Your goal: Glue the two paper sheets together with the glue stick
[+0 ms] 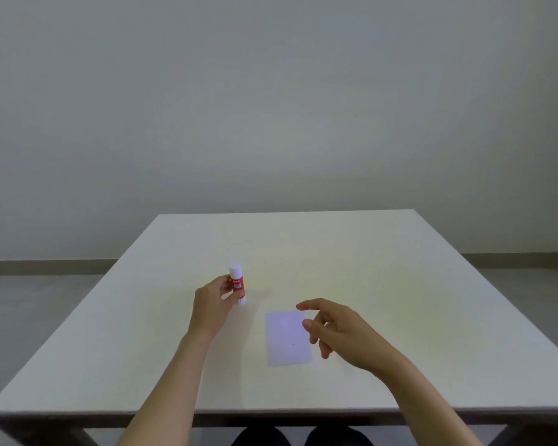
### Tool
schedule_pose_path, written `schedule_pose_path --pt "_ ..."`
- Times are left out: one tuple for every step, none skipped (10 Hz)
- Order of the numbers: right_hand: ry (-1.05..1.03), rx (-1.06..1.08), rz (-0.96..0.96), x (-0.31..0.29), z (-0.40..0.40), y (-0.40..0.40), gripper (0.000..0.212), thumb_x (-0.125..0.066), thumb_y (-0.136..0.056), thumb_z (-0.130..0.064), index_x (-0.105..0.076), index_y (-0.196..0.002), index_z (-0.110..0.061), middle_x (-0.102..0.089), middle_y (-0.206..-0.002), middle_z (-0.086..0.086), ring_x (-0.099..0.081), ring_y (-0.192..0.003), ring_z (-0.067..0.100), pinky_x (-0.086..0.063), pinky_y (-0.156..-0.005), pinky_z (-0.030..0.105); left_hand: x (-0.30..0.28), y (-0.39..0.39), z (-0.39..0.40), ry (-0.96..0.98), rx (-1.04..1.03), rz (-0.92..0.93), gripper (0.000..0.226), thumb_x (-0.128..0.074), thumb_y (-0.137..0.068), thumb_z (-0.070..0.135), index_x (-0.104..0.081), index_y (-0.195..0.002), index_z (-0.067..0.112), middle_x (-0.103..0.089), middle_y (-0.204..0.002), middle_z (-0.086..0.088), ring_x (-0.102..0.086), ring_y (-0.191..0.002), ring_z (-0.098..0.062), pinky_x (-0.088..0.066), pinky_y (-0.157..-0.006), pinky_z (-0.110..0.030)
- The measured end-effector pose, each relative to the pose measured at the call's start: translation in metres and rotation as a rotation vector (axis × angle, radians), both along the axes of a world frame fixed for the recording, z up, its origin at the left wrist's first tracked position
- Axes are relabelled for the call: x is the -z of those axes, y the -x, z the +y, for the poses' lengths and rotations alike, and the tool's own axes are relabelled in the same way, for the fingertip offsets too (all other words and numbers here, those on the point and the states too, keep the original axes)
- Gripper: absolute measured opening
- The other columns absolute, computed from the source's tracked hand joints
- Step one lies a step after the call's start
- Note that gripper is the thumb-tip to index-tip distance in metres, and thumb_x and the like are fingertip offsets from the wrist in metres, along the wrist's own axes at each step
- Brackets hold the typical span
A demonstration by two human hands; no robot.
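The glue stick (pixel 237 282) is held upright in the left hand (pixel 214 303), to the left of and a little beyond the paper (pixel 287 338). The red barrel is pinched between the thumb and fingers, with the white cap at the top apparently still fitted. The base sits at or just above the table (pixel 400 284); which of the two cannot be told.

For the step in hand, judged to be the uncapping, the barrel is best kept steady and upright in this grip while the cap is pulled off straight, so that the glue is not smeared or snapped. The barrel should be gripped low enough that the cap is left clear.

The left forearm is stretched forward from the near table edge, the wrist roughly straight.

The paper lies flat, seen as a single pale rectangle; whether two sheets are stacked there cannot be told.

The right hand (pixel 339 331) hovers over the right edge of the paper, empty and loosely spread, fingers curled downward, forefinger extended toward the glue stick. Its forearm is angled inward from the right.
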State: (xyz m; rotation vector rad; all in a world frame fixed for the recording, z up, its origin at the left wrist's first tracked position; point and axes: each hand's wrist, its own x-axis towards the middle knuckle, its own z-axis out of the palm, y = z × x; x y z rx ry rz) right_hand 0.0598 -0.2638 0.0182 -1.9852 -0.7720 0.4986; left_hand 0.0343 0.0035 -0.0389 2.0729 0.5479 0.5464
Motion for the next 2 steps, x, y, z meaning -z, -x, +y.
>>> schedule_pose_path --pt "0.031 -0.003 -0.026 -0.003 -0.002 -0.004 0.026 -0.051 -0.092 -0.039 -0.055 -0.118 -0.038 -0.063 -0.079 -0.011 -0.06 -0.061 0.003 -0.05 -0.069 0.021 -0.007 0.001 0.004 -0.05 -0.028 0.069 0.075 -0.075 -0.076 0.032 -0.041 -0.14 0.011 -0.045 -0.146 -0.005 -0.041 -0.136 -0.022 -0.036 -0.103 -0.03" --pt "0.046 0.106 -0.128 -0.004 0.009 -0.02 0.037 -0.052 -0.092 -0.04 -0.05 -0.127 -0.031 -0.062 -0.099 -0.01 -0.059 -0.088 0.005 -0.047 -0.078 0.019 -0.035 0.008 0.01 -0.118 -0.142 -0.048 0.083 -0.061 -0.086 0.044 -0.019 -0.15 0.013 -0.021 -0.158 -0.008 -0.021 -0.145 -0.023 -0.021 -0.114 -0.035"
